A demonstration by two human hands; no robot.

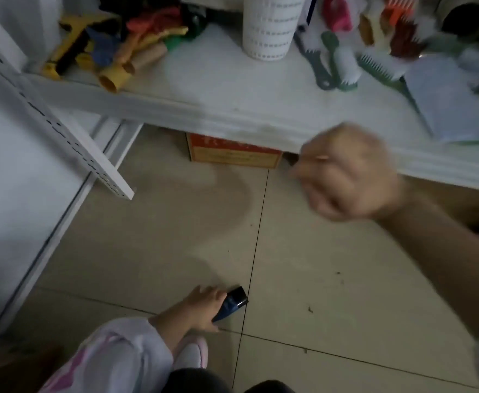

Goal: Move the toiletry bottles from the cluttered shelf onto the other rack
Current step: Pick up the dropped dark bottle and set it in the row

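Observation:
My left hand (204, 303) is low over the tiled floor, shut around a dark blue toiletry tube (230, 304) with a black cap that points up and right. My right hand (346, 174) is blurred, with its fingers curled into a fist in front of the white shelf's front edge (232, 114). I cannot make out anything in it. The shelf holds clutter and no bottle shows clearly on it.
On the shelf lie coloured rolls and toys (113, 49), a white perforated cylinder (269, 26), and green combs and brushes (343, 63). An orange carton (232, 154) sits under the shelf. A white perforated rack upright (56, 126) slants at the left. A pale shoe (191, 354) is by my left arm.

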